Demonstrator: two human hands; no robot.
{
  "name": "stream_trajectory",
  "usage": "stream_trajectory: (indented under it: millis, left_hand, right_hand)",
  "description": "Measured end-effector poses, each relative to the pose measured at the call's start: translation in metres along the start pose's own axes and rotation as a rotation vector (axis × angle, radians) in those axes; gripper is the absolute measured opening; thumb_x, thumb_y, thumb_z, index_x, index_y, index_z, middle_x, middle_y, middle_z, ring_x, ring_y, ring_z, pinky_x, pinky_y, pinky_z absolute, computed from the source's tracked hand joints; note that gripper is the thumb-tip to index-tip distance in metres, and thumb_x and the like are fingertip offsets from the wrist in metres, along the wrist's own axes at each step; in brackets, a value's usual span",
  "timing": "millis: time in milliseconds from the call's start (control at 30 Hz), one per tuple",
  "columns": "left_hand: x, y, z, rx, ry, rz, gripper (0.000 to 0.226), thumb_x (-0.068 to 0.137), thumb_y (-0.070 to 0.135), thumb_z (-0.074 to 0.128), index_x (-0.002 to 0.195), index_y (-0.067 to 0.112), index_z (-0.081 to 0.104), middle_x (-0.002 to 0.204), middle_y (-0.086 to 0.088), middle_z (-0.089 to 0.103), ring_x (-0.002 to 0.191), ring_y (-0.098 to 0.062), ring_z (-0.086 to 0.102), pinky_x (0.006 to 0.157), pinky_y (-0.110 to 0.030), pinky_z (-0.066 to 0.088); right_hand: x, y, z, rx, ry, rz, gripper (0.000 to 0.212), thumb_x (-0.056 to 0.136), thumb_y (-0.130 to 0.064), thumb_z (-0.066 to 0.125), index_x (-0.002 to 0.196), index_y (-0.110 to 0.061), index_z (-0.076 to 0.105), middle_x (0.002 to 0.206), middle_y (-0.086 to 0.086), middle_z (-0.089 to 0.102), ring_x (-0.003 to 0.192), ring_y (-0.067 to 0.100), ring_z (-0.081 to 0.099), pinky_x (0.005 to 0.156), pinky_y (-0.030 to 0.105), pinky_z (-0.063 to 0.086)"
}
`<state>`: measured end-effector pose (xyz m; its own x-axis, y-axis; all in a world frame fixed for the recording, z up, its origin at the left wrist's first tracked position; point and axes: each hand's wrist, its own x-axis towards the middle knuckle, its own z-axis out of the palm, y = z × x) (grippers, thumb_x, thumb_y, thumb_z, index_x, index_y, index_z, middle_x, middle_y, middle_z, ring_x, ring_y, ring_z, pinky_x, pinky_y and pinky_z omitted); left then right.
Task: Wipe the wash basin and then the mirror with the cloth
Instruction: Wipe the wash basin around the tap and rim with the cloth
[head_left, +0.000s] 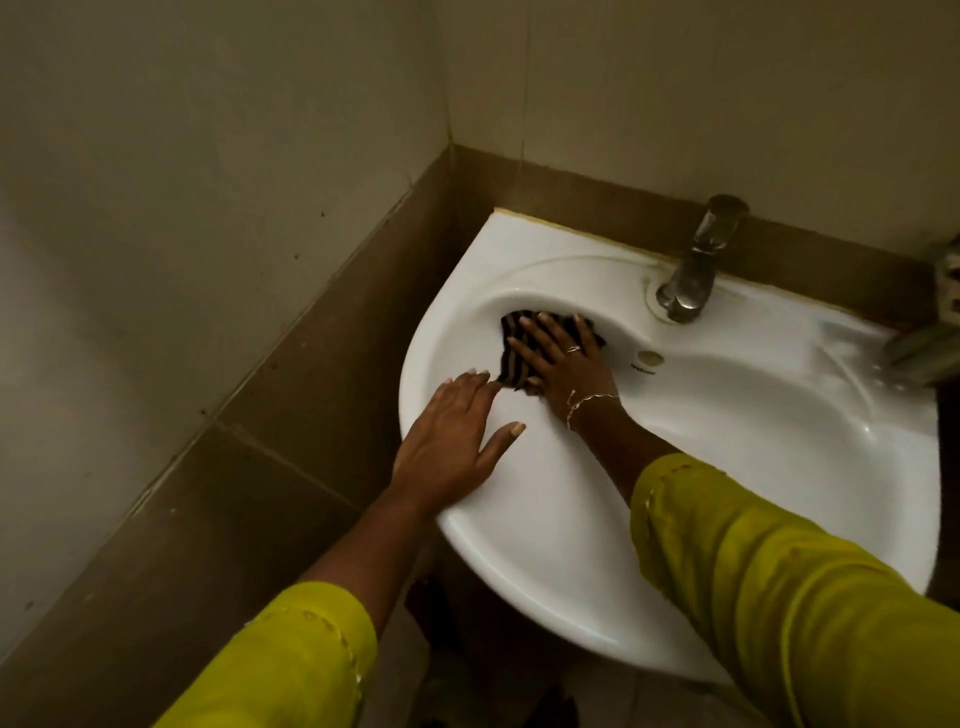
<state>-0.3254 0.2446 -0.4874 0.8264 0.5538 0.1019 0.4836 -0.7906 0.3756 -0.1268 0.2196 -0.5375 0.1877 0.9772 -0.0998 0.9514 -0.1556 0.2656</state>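
Note:
A white wash basin (727, 415) is fixed in a wall corner. My right hand (563, 358) lies flat, fingers spread, pressing a dark striped cloth (511, 358) against the bowl's far left inner wall. My left hand (447, 441) rests open and flat on the basin's left rim, holding nothing, its fingertips close to the cloth's lower corner. Most of the cloth is hidden under my right hand. No mirror is in view.
A metal tap (693, 270) stands at the basin's back edge, with the overflow hole (649, 357) below it. Brown tiled walls (311, 338) close in on the left and back. A blurred metal fitting (930, 338) juts in at the right edge.

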Motion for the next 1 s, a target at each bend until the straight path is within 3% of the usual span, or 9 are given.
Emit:
stream_trajectory:
  millis: [67, 233, 400, 467, 567, 700, 833, 933, 1000]
  left_hand:
    - [-0.001, 0.000, 0.000, -0.005, -0.003, -0.007, 0.073, 0.085, 0.058, 0.020, 0.133, 0.008, 0.043, 0.142, -0.013, 0.043, 0.136, -0.023, 0.031, 0.113, -0.028, 0.010]
    - [-0.001, 0.000, 0.000, 0.001, -0.004, -0.011, 0.073, 0.085, 0.058, 0.019, 0.132, 0.007, 0.044, 0.141, -0.014, 0.043, 0.136, -0.024, 0.032, 0.113, -0.031, 0.012]
    - [0.000, 0.000, 0.001, 0.011, -0.012, -0.005, 0.075, 0.085, 0.059, 0.019, 0.133, 0.007, 0.043, 0.142, -0.014, 0.042, 0.136, -0.024, 0.031, 0.113, -0.032, 0.012]
    - [0.000, -0.001, 0.001, 0.010, -0.016, -0.003, 0.075, 0.084, 0.061, 0.020, 0.133, 0.008, 0.042, 0.143, -0.014, 0.042, 0.136, -0.024, 0.030, 0.114, -0.033, 0.013]
    - [0.000, -0.002, 0.003, 0.036, -0.068, 0.027, 0.080, 0.081, 0.066, 0.019, 0.137, 0.012, 0.037, 0.147, -0.010, 0.035, 0.139, -0.020, 0.023, 0.115, -0.033, 0.009]
    - [0.002, -0.003, 0.004, 0.042, -0.071, 0.038, 0.078, 0.080, 0.066, 0.021, 0.136, 0.013, 0.037, 0.146, -0.010, 0.036, 0.139, -0.020, 0.024, 0.115, -0.033, 0.010]
    - [0.001, -0.003, 0.002, 0.012, -0.054, 0.036, 0.075, 0.081, 0.064, 0.025, 0.131, 0.011, 0.043, 0.142, -0.012, 0.042, 0.136, -0.023, 0.030, 0.114, -0.033, 0.013]
    - [0.000, -0.002, 0.002, 0.006, -0.043, 0.031, 0.074, 0.082, 0.062, 0.027, 0.130, 0.009, 0.045, 0.141, -0.013, 0.044, 0.135, -0.023, 0.032, 0.113, -0.031, 0.013]
    - [0.000, -0.003, 0.002, 0.000, -0.041, 0.023, 0.074, 0.082, 0.063, 0.027, 0.131, 0.010, 0.044, 0.141, -0.012, 0.043, 0.135, -0.022, 0.031, 0.113, -0.030, 0.012]
  right_hand:
    - [-0.005, 0.005, 0.000, -0.039, 0.048, 0.047, 0.079, 0.059, -0.047, 0.078, 0.130, -0.028, 0.052, 0.138, -0.003, 0.052, 0.128, 0.019, 0.049, 0.111, 0.046, -0.001]
    - [-0.028, 0.014, 0.013, -0.023, 0.169, 0.152, 0.081, 0.066, -0.021, 0.078, 0.137, -0.020, 0.040, 0.142, 0.003, 0.047, 0.135, 0.022, 0.031, 0.116, 0.040, -0.013]
    - [-0.034, -0.001, 0.017, 0.049, 0.122, 0.201, 0.064, 0.071, -0.023, 0.074, 0.130, -0.013, 0.053, 0.139, 0.011, 0.050, 0.128, 0.031, 0.047, 0.114, 0.044, -0.007]
    - [-0.031, -0.013, 0.025, 0.047, 0.064, 0.157, 0.053, 0.080, -0.035, 0.056, 0.128, -0.011, 0.055, 0.137, 0.015, 0.051, 0.126, 0.035, 0.049, 0.114, 0.049, -0.005]
    - [-0.025, -0.028, 0.032, 0.220, -0.080, 0.222, 0.072, 0.081, -0.052, 0.023, 0.134, -0.010, 0.048, 0.143, 0.020, 0.041, 0.131, 0.038, 0.041, 0.109, 0.061, 0.019]
    - [-0.022, -0.044, 0.028, 0.417, -0.136, 0.163, 0.098, 0.068, -0.068, -0.014, 0.148, -0.013, 0.000, 0.155, 0.020, -0.008, 0.144, 0.035, -0.009, 0.112, 0.057, -0.006]
    - [-0.032, -0.048, 0.021, 0.446, -0.190, -0.004, 0.094, 0.065, -0.064, -0.012, 0.148, -0.020, -0.007, 0.156, 0.014, -0.015, 0.144, 0.029, -0.015, 0.113, 0.055, -0.008]
    - [-0.040, -0.049, 0.013, 0.485, -0.036, 0.034, 0.084, 0.077, -0.054, 0.004, 0.146, -0.010, 0.021, 0.155, 0.020, 0.012, 0.143, 0.038, 0.011, 0.113, 0.057, 0.004]
    - [-0.042, -0.053, 0.003, 0.627, 0.029, 0.132, 0.064, 0.092, -0.041, 0.015, 0.146, -0.007, 0.021, 0.155, 0.017, 0.012, 0.144, 0.033, 0.012, 0.116, 0.047, 0.005]
